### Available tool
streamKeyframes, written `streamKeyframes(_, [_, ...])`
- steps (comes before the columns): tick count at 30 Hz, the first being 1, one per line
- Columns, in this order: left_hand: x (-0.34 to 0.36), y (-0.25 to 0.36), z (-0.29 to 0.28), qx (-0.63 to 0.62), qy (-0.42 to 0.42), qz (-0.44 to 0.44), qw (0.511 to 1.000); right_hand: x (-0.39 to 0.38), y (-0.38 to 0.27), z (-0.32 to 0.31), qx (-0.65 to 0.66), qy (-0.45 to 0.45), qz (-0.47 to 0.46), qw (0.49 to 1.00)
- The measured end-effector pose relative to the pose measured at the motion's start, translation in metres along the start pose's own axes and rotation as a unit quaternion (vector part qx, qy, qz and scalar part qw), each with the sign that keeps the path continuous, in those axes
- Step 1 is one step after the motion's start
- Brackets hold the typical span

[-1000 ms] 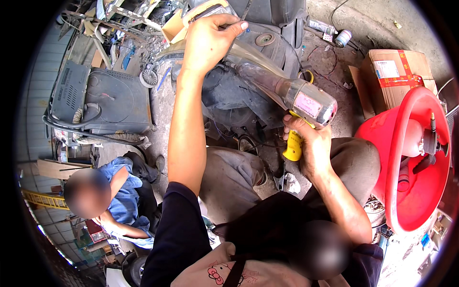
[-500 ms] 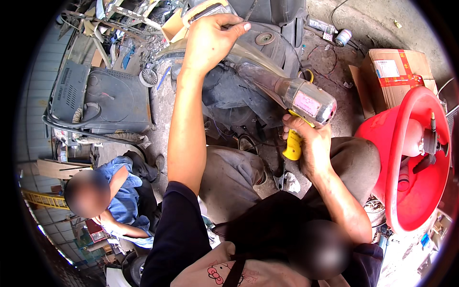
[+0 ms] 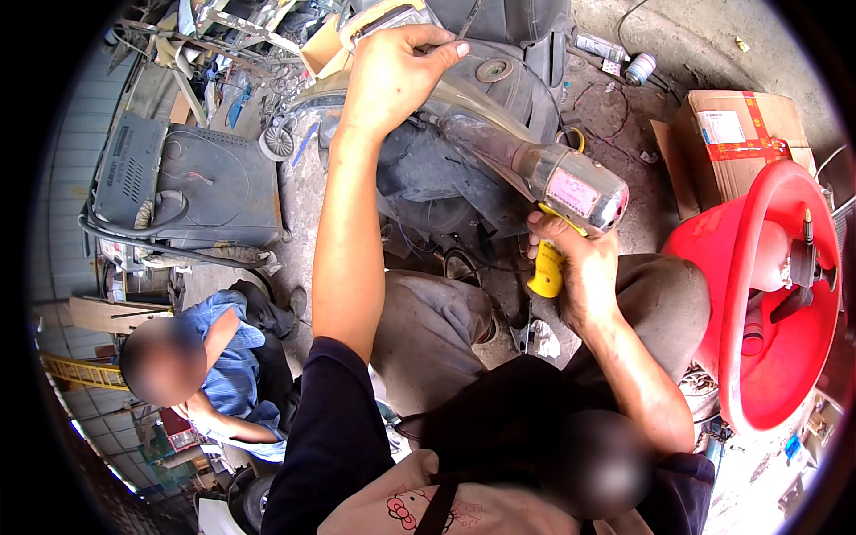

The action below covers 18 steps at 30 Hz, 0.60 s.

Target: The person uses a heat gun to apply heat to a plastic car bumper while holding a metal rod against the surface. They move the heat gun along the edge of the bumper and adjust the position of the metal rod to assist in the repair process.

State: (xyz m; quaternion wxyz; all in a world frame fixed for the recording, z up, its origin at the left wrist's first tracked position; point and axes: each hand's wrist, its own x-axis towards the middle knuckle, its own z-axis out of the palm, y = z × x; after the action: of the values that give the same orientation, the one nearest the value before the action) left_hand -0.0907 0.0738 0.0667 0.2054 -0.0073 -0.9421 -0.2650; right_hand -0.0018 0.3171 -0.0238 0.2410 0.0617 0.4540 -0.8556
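Right hand point(image 3: 588, 267) has its grip wrapped snugly round the yellow handle point(image 3: 546, 272) of what looks like a heat gun point(image 3: 580, 189), front and slightly right, barrel aimed far-left over a dark panel point(image 3: 419, 174). Probably stiff and top-heavy, so I'd hold the handle, never the metal. Left hand point(image 3: 392, 80) pinches a thin dark strip point(image 3: 471, 16), likely light. Red tub point(image 3: 736, 357) sits right.

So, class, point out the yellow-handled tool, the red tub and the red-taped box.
Yellow-handled tool point(image 3: 553, 169): head view, on its metal housing.
Red tub point(image 3: 715, 242): head view, outer wall.
Red-taped box point(image 3: 759, 134): head view, on its tape.
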Motion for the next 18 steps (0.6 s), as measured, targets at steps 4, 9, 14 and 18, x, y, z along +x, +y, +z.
streamKeyframes(4, [-0.0002, 0.0008, 0.0009, 0.000, 0.001, 0.004, 1.000, 0.0004, -0.0004, 0.0000, -0.001, -0.001, -0.008, 1.000])
streamKeyframes(9, [-0.0001, -0.0018, 0.0010, -0.007, -0.005, 0.002, 1.000, -0.0002, -0.0012, 0.0007, -0.005, 0.000, -0.004, 1.000])
streamKeyframes(14, [0.0003, -0.0041, 0.0019, -0.018, -0.012, 0.002, 1.000, -0.0005, -0.0013, -0.0002, -0.004, 0.003, 0.001, 1.000])
streamKeyframes(18, [-0.0005, -0.0016, 0.0008, -0.016, -0.014, -0.006, 1.000, 0.0004, 0.0007, -0.0019, -0.008, 0.001, -0.001, 1.000])
